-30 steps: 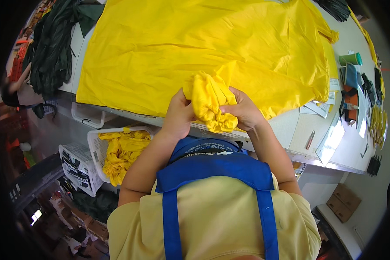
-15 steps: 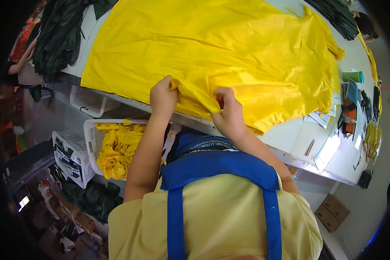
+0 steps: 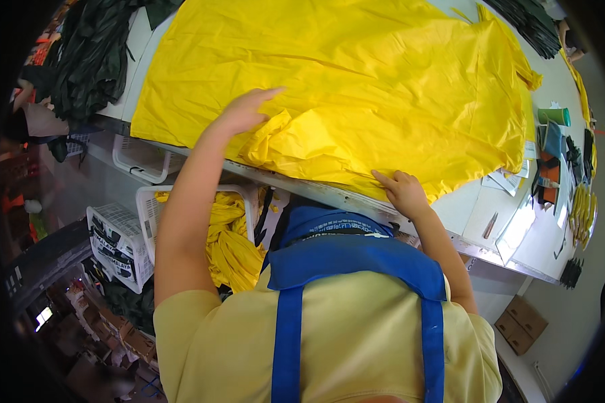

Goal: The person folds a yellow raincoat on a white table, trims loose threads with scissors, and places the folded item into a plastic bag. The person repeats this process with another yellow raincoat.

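Note:
A wide sheet of thin, shiny yellow fabric (image 3: pixel 343 74) covers most of the worktable, wrinkled, with a narrow knotted-looking end at its right side. Near the front edge part of it is bunched into a raised fold. Just left of that fold my left hand (image 3: pixel 245 111) is over the fabric, fingers stretched out and holding nothing. My right hand (image 3: pixel 407 191) rests at the fabric's front edge, its index finger extended onto the cloth and the others slightly bent.
Dark green fabric (image 3: pixel 91 60) hangs over the table's left end. A white basket (image 3: pixel 146 221) of yellow cloth stands below the front edge. Snips (image 3: pixel 491 225), papers (image 3: pixel 501 181) and a green cylinder (image 3: pixel 553 117) lie to the right. Another person is at the far left.
Both hands have let go of the pinched fabric edge and moved apart. My left hand went up and left, my right hand right and down. The edge now lies in a bunched fold.

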Available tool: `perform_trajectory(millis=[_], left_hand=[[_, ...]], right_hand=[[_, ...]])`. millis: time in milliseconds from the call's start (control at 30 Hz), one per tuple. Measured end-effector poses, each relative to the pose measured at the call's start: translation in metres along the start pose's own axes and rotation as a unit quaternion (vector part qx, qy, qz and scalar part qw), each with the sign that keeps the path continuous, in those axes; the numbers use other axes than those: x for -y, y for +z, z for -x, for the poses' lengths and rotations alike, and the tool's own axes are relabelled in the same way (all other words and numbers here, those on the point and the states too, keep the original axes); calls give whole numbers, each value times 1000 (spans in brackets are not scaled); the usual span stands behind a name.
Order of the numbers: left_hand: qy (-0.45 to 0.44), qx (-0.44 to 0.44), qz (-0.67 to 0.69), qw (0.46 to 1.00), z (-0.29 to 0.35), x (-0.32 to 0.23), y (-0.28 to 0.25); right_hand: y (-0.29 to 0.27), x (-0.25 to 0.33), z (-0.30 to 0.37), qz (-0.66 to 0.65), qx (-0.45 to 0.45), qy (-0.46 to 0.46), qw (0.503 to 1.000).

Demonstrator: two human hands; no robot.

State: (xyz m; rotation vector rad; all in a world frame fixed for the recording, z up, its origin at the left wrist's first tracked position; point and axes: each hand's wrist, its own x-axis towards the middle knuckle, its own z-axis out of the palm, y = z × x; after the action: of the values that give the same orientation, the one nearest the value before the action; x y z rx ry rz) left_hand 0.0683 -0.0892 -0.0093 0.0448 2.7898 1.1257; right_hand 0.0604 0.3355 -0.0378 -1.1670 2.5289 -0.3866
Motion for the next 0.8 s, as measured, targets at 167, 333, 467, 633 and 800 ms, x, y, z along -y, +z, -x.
perform_trajectory(millis=[167,333,467,633,800], left_hand=[[-87,116,115,983,-18,37,12],[-180,-102,36,978,24,98,-11],[-247,-307,181,901,51,88,-16],[-312,-125,199,921,107,11,21],[-224,-187,229,929,87,15,6]], right_hand=[[-4,0,4,-13,49,38,998],[-12,6,13,-73,81,99,989],[-6,-29,20,-213,-71,141,964],[-12,-115,14,118,-237,349,899],[9,-143,2,175,-110,508,836]])
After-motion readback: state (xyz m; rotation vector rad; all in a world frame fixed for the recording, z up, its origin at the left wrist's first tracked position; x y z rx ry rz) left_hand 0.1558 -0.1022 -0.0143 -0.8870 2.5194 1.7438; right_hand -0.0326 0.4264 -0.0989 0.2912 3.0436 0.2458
